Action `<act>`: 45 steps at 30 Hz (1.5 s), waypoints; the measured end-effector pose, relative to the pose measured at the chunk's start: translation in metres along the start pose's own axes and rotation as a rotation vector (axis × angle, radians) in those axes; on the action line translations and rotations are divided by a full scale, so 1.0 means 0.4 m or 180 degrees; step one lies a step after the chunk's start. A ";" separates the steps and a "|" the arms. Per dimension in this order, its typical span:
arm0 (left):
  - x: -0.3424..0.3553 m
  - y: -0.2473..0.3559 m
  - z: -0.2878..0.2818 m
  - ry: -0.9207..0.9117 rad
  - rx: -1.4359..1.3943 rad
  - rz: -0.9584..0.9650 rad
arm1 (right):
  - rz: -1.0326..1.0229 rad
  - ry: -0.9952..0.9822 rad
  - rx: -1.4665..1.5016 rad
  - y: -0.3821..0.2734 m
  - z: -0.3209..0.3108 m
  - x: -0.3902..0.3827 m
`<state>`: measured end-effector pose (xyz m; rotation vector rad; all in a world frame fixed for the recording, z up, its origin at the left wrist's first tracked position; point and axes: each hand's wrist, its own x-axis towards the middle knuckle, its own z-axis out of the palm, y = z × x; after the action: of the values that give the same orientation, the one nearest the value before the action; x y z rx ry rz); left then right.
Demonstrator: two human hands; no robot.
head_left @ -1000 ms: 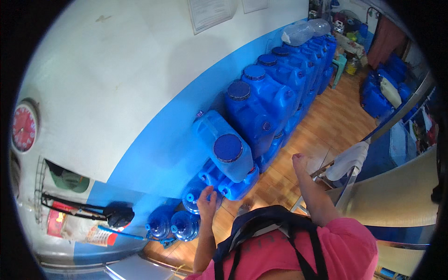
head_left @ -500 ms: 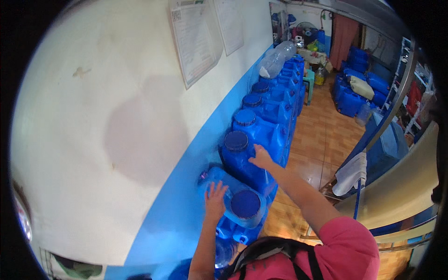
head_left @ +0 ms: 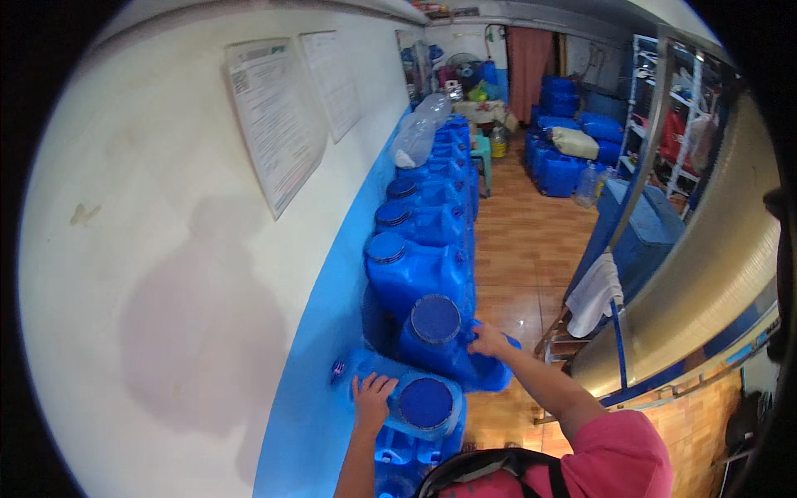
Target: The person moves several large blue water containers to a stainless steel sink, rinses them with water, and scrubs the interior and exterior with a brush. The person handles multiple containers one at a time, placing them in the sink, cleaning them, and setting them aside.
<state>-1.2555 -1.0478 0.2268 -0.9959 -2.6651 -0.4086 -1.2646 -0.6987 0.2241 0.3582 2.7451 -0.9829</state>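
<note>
My right hand (head_left: 487,340) grips the top handle of a blue square jug (head_left: 448,357) with a dark round cap (head_left: 436,318); the jug leans out over the floor. My left hand (head_left: 372,398) rests with spread fingers on a lighter blue jug (head_left: 349,367) lying on the lower jugs (head_left: 396,448), beside its large dark cap (head_left: 425,402).
A row of blue jugs (head_left: 415,274), topped by clear plastic bottles (head_left: 415,137), lines the left wall. Right are a metal tank (head_left: 689,274), a blue bin (head_left: 643,232) and a white cloth (head_left: 594,295). More jugs (head_left: 560,174) are stacked behind, along the wooden-tiled floor (head_left: 519,241).
The jug in my right hand has been pulled away from the row toward the aisle. My left hand has settled on the lying jug, and the view has tilted up.
</note>
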 end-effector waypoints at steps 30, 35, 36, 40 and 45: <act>-0.132 0.881 0.054 -0.2638 -0.0586 0.0890 | 0.2906 0.1370 0.2083 0.656 0.351 -1.404; -0.298 1.069 0.275 -0.3235 -0.1508 0.0614 | 0.2844 0.2848 0.2557 0.709 0.411 -1.478; -0.312 1.113 0.308 -0.3725 -0.1634 0.0471 | 0.2899 0.3056 0.2546 0.713 0.411 -1.490; -0.404 1.280 0.331 -0.4974 -0.2763 -0.0865 | 0.2528 0.3123 0.3112 0.724 0.395 -1.537; -0.430 1.428 0.305 -0.5131 -0.2299 -0.0219 | 0.2450 0.2877 0.3122 0.738 0.383 -1.607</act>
<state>-0.7664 -0.6935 0.1510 -2.0820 -4.0348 -0.8891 -0.5511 -0.6775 0.1063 2.2186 1.9471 -2.1228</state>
